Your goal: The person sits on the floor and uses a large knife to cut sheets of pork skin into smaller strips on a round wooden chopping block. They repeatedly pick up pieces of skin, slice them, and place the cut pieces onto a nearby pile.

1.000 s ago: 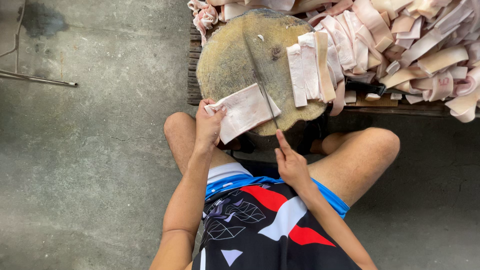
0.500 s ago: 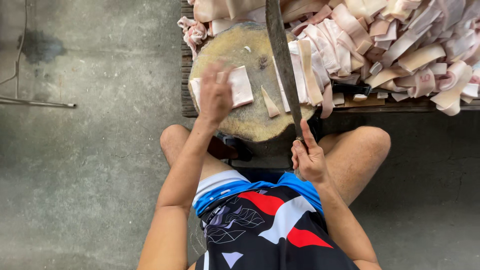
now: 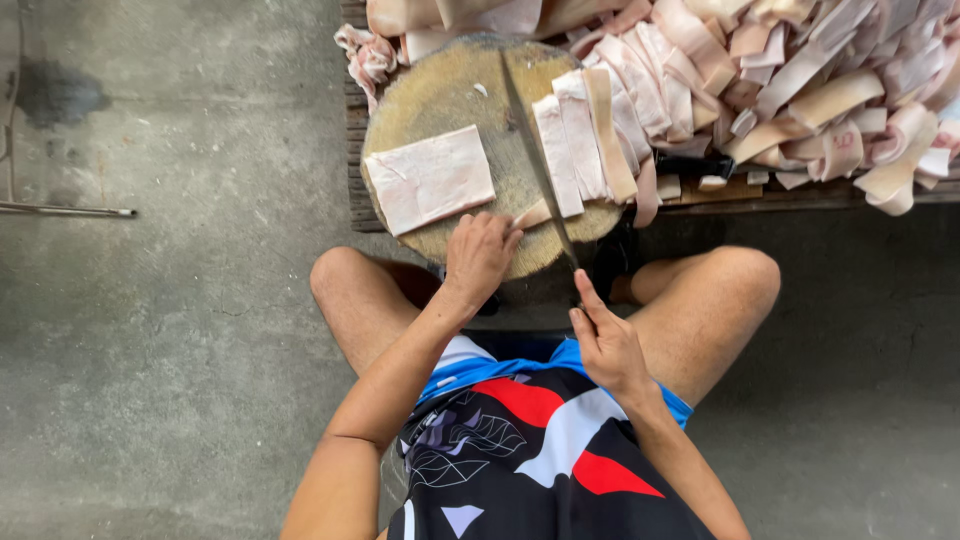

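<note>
The right hand (image 3: 608,345) is gripping the long steel knife (image 3: 538,160), blade resting on the round wooden chopping block (image 3: 440,95). The left hand (image 3: 480,255) is pinching a cut strip (image 3: 533,213) aside; the pale rectangular slab (image 3: 428,178) is lying flat, awaiting cutting.

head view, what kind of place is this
Probably an informal meat-cutting spot, not a kitchen: a round wooden chopping block on a low slatted bench over bare concrete floor, a long knife in the right hand, and piled pale strips.
</note>
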